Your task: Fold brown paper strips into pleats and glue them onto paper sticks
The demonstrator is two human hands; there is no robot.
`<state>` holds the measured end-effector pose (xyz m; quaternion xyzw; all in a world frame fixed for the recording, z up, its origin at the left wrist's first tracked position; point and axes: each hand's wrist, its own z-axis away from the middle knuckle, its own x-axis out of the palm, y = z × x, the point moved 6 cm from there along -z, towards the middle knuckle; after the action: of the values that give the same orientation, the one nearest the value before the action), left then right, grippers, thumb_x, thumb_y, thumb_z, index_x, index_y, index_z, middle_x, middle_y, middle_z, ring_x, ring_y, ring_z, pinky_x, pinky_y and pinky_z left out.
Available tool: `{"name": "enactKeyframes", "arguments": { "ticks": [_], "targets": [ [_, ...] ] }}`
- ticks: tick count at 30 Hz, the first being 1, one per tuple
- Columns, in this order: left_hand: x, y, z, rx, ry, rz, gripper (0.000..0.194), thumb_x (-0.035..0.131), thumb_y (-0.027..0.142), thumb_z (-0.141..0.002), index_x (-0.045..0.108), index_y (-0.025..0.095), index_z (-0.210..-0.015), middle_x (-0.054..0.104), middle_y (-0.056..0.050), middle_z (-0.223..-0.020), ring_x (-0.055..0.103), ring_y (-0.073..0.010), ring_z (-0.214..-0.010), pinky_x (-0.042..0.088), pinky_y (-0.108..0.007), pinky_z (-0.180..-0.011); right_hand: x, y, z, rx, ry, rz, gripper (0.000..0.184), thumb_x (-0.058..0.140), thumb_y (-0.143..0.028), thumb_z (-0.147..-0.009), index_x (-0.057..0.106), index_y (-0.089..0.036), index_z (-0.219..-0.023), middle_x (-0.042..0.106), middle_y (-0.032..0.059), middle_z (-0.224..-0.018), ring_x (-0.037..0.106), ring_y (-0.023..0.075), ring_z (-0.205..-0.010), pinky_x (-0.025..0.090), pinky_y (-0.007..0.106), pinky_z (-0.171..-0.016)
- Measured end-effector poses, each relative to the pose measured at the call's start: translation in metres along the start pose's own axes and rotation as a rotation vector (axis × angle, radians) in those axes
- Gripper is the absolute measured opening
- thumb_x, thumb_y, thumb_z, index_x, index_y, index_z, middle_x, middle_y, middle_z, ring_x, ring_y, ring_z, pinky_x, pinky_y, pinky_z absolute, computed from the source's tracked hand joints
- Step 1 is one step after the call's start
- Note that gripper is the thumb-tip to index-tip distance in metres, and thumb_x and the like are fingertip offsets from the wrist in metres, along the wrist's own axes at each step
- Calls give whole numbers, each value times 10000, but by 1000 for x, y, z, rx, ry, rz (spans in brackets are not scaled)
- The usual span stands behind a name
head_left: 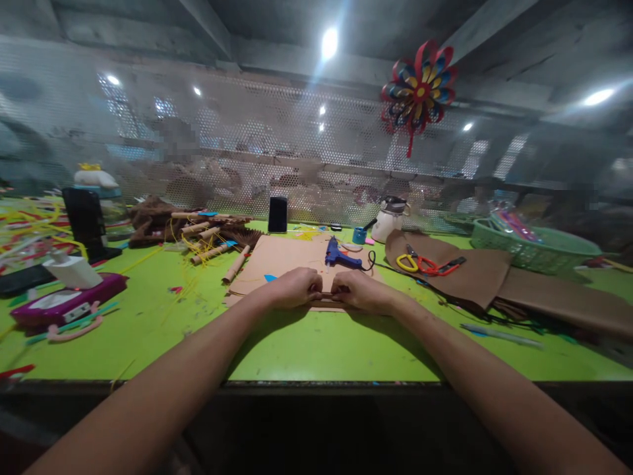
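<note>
Head: fingers (315, 285) pinch brown strip (328, 297); basket (541, 256) holds packets (514, 223).

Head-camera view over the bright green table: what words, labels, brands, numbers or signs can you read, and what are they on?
None can be read.
Purple plastic box and white plug-like block: any print too small and blurred.
Blue pistol-shaped glue gun: no legible lettering.
White jug with a dark lid: too blurred to tell.
Dark brown strip between the hands: no lettering visible.
</note>
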<state>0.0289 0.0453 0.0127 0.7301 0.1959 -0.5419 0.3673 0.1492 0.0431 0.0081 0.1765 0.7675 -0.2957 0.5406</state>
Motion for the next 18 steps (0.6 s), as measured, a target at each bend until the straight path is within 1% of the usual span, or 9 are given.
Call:
{"name": "enactKeyframes", "arguments": {
  "ticks": [4,8,11,14,16,18],
  "targets": [
    [-1,2,2,-15,-41,-8,191,474,141,-647,636,173,-742,604,-36,-681,445,-134,-578,281,-240,-531,-1,4,3,20,-10,-10,136,537,-122,-737,650,-141,-810,617,36,-750,500,112,-660,327,202,-581],
    [-5,2,4,-55,-36,21,222,466,148,-630,649,170,-754,612,-26,-692,439,-126,-577,287,-238,-538,-2,7,6,44,-17,-20,118,557,-127,-716,642,-145,-796,618,29,-758,502,110,-662,331,196,-582],
    [-9,3,4,-51,-37,9,203,464,136,-614,645,166,-702,597,-16,-650,431,-117,-563,277,-233,-530,-3,14,8,82,-35,-19,113,557,-124,-703,641,-143,-777,616,23,-733,495,107,-634,322,190,-552],
    [-9,4,2,-39,-50,-31,180,474,128,-599,638,169,-661,575,-7,-593,407,-113,-527,274,-238,-528,-3,20,6,91,-59,5,136,543,-83,-670,640,-141,-745,613,21,-715,487,108,-622,317,189,-540],
    [-8,4,-1,-51,-59,-59,168,487,148,-605,639,171,-672,579,-13,-599,411,-119,-524,279,-243,-531,-3,20,5,69,-82,6,164,522,-58,-656,639,-143,-734,616,19,-717,490,109,-629,320,188,-545],
    [-6,4,-3,-92,-63,-68,153,502,190,-624,632,172,-702,587,-20,-623,425,-126,-535,283,-242,-527,-2,17,4,61,-101,-2,170,514,-53,-654,639,-142,-728,612,14,-706,490,105,-623,314,185,-541]
  ]
}}
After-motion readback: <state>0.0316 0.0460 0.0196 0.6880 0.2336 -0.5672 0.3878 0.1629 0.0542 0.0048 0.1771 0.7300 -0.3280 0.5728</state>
